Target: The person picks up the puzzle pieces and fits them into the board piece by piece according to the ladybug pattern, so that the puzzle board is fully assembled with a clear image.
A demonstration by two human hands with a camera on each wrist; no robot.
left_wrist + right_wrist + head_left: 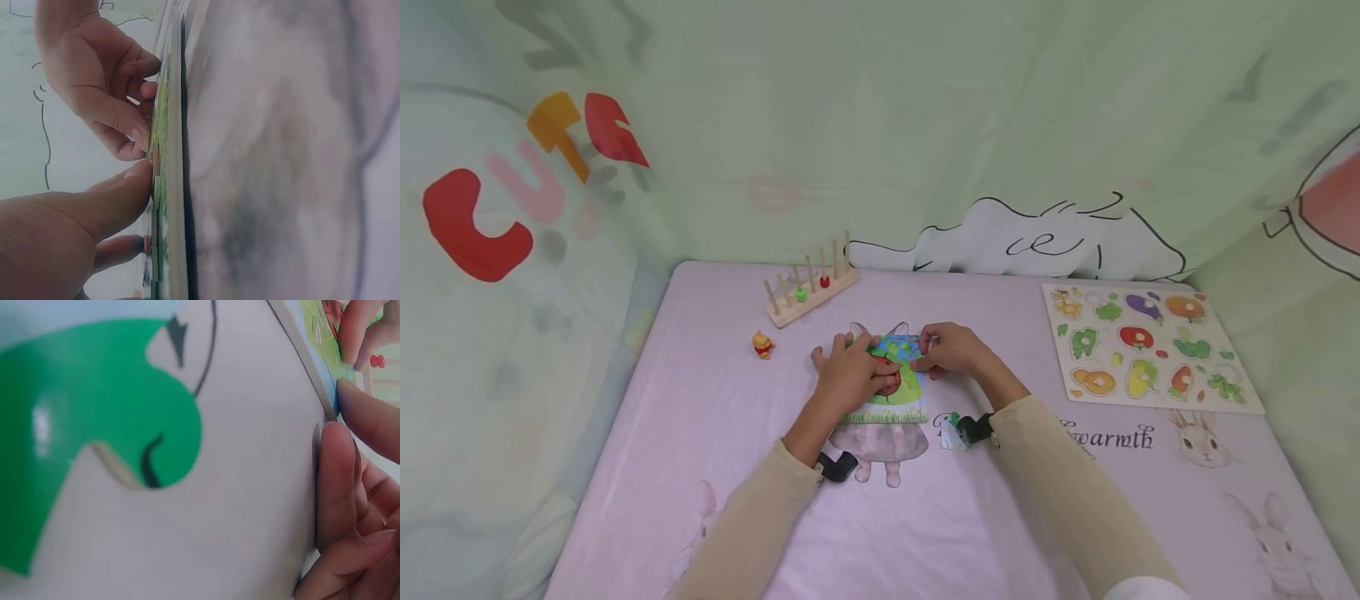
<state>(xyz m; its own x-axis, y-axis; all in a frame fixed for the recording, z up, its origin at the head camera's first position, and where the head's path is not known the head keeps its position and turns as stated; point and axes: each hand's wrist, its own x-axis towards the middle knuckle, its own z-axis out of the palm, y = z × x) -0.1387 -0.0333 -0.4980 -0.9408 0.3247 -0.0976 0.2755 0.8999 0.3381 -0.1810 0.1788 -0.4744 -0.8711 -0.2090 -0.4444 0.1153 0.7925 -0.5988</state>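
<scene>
A flat jigsaw puzzle [912,395] with a red shape on green and a grassy lower border lies between both hands. My left hand [847,372] rests over its left side, thumb and fingers pressing on the red part. At the upper right edge is my right hand [953,348]. In the right wrist view, the right thumb [365,415] lies on the puzzle's top while a finger meets its edge, pinching it. A loose puzzle piece [953,435], partly green, lies below by the right wrist; its green surface [94,394] looms large in the right wrist view.
Behind stands a wooden peg rack [812,302] with green and red beads. A small bear figure [763,344] is left of the puzzle. A vegetable peg board [1150,346] lies at the right. Fabric walls enclose the printed tabletop [700,425].
</scene>
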